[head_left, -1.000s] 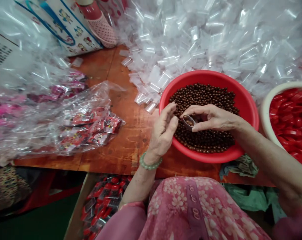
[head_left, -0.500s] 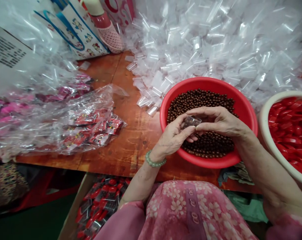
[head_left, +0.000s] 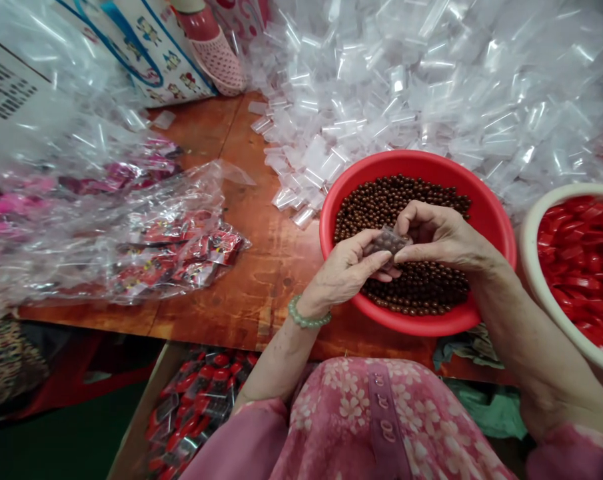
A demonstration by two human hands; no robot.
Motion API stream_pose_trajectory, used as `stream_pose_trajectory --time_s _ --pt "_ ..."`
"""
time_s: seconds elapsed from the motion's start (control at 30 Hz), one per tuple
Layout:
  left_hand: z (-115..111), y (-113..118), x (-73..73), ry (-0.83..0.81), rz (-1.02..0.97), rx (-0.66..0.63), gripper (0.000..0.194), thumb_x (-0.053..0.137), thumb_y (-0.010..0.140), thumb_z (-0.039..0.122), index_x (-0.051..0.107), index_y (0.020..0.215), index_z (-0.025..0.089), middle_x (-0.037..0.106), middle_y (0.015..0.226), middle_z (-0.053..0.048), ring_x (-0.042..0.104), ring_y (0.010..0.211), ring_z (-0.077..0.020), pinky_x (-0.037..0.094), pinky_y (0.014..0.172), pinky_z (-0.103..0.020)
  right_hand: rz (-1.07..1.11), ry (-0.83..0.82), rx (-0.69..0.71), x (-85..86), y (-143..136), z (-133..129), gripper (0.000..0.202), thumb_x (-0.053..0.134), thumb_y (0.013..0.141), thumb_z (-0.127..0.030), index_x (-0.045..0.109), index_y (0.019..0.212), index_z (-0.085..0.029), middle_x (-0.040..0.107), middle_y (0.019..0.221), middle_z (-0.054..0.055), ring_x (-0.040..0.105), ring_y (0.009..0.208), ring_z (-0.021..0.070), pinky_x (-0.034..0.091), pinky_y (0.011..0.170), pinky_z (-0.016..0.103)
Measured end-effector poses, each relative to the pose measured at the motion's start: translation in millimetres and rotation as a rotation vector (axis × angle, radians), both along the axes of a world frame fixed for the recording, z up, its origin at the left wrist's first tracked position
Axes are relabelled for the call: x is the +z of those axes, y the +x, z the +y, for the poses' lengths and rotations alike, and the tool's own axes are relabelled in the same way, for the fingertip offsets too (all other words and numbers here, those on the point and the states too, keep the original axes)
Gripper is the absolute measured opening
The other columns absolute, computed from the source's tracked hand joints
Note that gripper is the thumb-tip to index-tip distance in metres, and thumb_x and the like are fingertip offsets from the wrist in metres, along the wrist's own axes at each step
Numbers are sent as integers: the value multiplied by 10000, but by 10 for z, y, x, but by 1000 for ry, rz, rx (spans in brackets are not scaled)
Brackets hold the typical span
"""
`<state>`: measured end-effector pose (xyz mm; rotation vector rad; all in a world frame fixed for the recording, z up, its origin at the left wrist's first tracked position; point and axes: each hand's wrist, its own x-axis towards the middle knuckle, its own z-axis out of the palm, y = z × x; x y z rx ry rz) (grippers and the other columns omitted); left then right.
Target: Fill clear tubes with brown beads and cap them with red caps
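Note:
Over the red basin (head_left: 498, 233) of shiny brown balls (head_left: 421, 293), my left hand (head_left: 354, 263) grips a small clear plastic box (head_left: 388, 241) between thumb and fingers. Brown balls show through the box's walls. At its right end, my right hand (head_left: 438, 237) is closed, with the thumb and curled fingers pinching the box's edge. A brown ball seems to show by these fingertips; whether they hold more balls is hidden. A green bead bracelet (head_left: 306, 317) circles my left wrist.
A large heap of clear plastic boxes (head_left: 371, 100) lies behind the basin. At the right stands a white tub (head_left: 528, 260) of red plastic pieces (head_left: 581, 273). Bagged red packets (head_left: 181, 260) lie left on the wooden table (head_left: 261, 287). Below its edge, a carton holds red-capped filled boxes (head_left: 201, 400).
My right hand's fingers have lifted and curled in tighter at the box's right end. The box is slightly more tilted. My left hand keeps its grip, and the camera view has shifted a little.

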<state>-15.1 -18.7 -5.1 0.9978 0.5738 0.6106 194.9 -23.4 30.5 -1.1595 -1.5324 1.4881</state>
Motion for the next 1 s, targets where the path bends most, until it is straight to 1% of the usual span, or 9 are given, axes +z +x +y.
stream_pose_trajectory --time_s 0.13,0.23,0.33,0.43,0.6,0.67,0.8,0.9,1.0 --pt "0 4 13 -3 -9 12 438 790 868 475 599 1117 168 738 922 -31 769 775 -135 634 706 -215 10 30 -13 2 -16 12 504 922 708 -486 520 832 -209 519 693 -63 467 605 78 381 546 223" --pt "-6 9 22 -15 -27 24 430 791 870 467 595 1113 172 751 960 -36 769 796 -127 633 739 -217 -5 64 -38 -9 -28 14 510 927 698 -495 534 844 -204 537 726 -51 489 630 85 398 564 227" --pt "-3 7 16 -34 -60 17 449 816 846 464 596 1111 175 763 1009 -49 773 822 -140 642 789 -253 -21 88 -58 -14 -44 6 508 931 691 -497 544 846 -207 547 737 -45 504 648 96 417 583 239" --pt "14 -6 -2 -59 -95 -9 478 856 811 414 592 1131 177 766 1044 -59 780 844 -158 642 830 -285 -20 106 -67 -11 -57 -7 482 929 697 -478 571 858 -199 566 746 -38 516 657 101 430 596 247" --pt "34 -19 -21 -80 -129 -27 474 871 799 376 587 1121 176 751 1001 -48 771 823 -145 633 800 -260 -60 141 -69 -13 -53 -28 424 920 711 -441 611 843 -182 581 742 -29 517 660 104 424 606 255" --pt "29 -11 -18 -70 -134 -27 458 874 795 379 588 1086 172 734 990 -38 756 816 -132 632 800 -256 -67 141 -54 1 -50 -37 420 910 723 -451 602 829 -186 574 750 -30 512 663 101 416 607 253" --pt "5 22 -8 -35 -107 -6 433 882 779 392 596 1006 160 677 986 -17 713 850 -120 628 831 -273 -126 111 27 69 -39 -45 429 884 752 -484 571 786 -193 534 716 -38 479 656 96 385 598 247" --pt "-9 47 -12 4 -71 23 412 887 764 388 604 957 159 642 968 -9 676 879 -124 622 857 -293 -218 142 94 120 -13 -31 423 866 775 -463 542 737 -194 497 679 -54 433 625 81 357 571 236" --pt "-8 51 -14 12 -67 32 391 892 753 353 609 945 162 652 960 -5 681 855 -113 612 856 -279 -313 176 137 169 22 -16 421 818 823 -471 521 707 -196 494 662 -54 428 609 78 355 557 235"
